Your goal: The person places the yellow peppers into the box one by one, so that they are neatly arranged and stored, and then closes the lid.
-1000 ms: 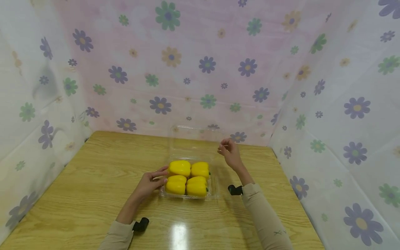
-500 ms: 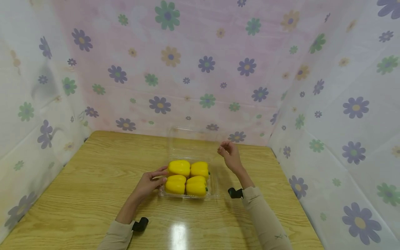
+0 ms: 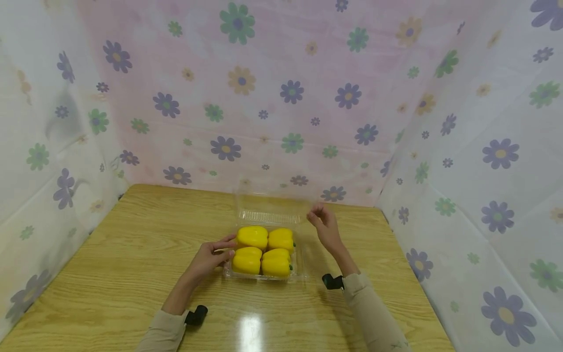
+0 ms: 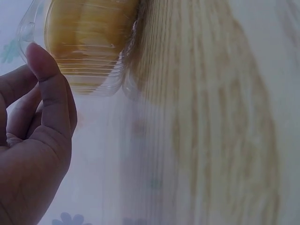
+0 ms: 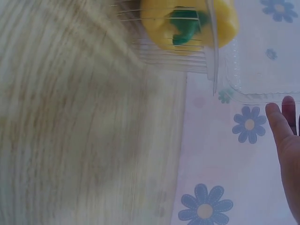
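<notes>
Several yellow bell peppers sit in two rows in the base of a clear plastic clamshell container on the table. Its see-through lid stands raised on the far side, hinged at the back. My left hand holds the container's left side; in the left wrist view the thumb lies on the clear rim. My right hand pinches the lid's right edge with curled fingers. A green stem shows through the container's ribbed wall in the right wrist view.
The wood-grain table extends on both sides of the container. Flower-printed cloth hangs behind and along both sides. Black wrist-camera mounts stick out at both cuffs.
The lid has tipped slightly toward the peppers, and its ribbed wall now shows more clearly. My right hand has moved down a little with it. The left hand and peppers stay put.
</notes>
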Tool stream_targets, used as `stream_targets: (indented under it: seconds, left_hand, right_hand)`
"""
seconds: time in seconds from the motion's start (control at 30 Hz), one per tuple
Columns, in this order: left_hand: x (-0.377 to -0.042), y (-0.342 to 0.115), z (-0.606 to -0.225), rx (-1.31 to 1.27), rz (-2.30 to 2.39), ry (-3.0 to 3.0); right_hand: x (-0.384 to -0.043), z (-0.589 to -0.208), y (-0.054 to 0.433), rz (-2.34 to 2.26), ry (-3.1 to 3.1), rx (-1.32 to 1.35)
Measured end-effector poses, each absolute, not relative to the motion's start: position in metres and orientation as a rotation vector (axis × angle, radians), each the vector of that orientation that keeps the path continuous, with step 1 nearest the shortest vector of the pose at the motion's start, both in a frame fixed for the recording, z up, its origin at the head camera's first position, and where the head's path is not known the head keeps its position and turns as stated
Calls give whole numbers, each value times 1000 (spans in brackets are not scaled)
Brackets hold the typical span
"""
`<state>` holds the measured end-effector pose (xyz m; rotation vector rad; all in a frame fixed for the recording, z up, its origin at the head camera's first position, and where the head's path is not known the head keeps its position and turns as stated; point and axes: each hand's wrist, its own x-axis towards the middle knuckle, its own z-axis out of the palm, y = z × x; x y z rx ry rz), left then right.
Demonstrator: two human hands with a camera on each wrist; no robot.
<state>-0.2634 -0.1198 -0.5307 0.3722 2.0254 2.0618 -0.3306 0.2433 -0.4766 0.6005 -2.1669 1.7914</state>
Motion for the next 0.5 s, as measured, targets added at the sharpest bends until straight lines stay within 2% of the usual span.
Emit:
stream_targets:
  seconds: [0.5]
  left_hand:
    - [-263, -123, -525, 389, 2071, 2005]
  right_hand:
    - [-310, -485, 242, 1928, -2045, 640]
